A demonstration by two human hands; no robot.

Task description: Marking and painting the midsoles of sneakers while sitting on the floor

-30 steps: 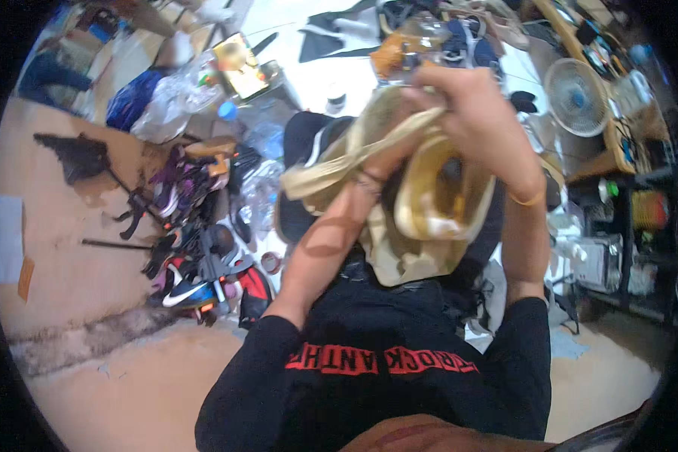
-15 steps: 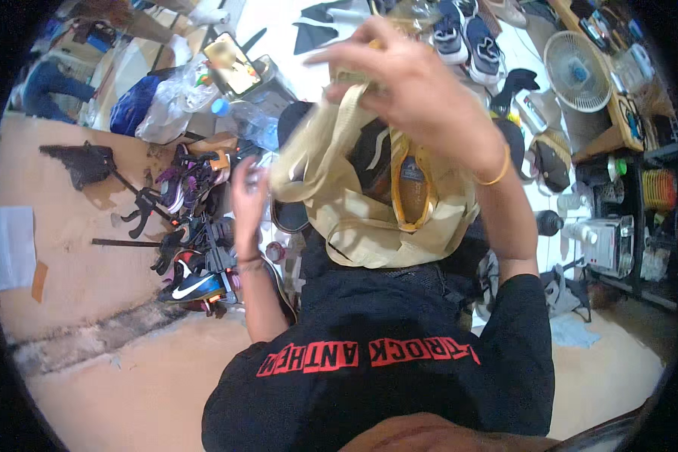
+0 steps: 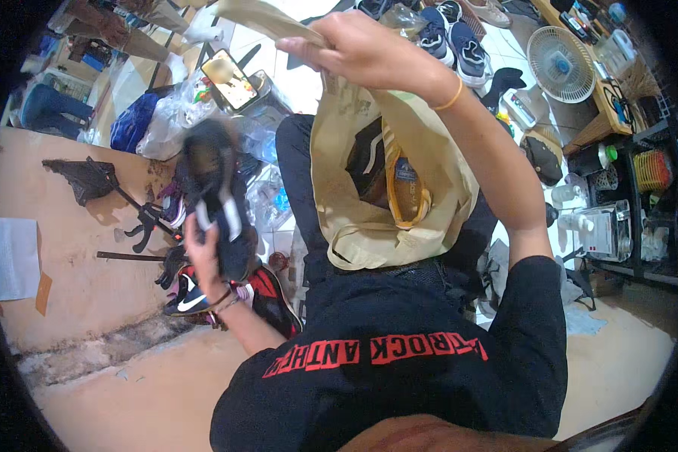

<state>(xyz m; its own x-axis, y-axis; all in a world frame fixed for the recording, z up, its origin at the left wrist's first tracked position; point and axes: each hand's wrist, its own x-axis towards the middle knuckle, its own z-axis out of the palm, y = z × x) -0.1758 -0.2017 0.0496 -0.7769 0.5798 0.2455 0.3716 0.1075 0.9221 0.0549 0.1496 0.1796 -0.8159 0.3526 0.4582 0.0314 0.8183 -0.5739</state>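
A beige cloth bag (image 3: 346, 245) stands open between my legs. Inside it lie a black shoe with a white stripe (image 3: 368, 162) and a shoe with a yellow lining (image 3: 408, 194). My right hand (image 3: 369, 49) is closed on the bag's far rim or strap and pulls it up and away from me. To the left of the bag, my left hand (image 3: 207, 252) grips a black sneaker (image 3: 233, 245) with a white stripe. Its far end is smeared by motion, and I cannot tell whether a second shoe is with it.
More shoes lie at my left, among them a red and black one (image 3: 275, 301). Plastic bags (image 3: 177, 113) and a lit phone (image 3: 230, 79) are far left. Dark sneakers (image 3: 467, 53), a fan (image 3: 560, 64) and a black shelf (image 3: 640, 218) stand on the right.
My left hand, empty before, now holds the black sneaker and has moved left. My right hand has moved up and slightly left, stretching the bag's mouth wider and taller.
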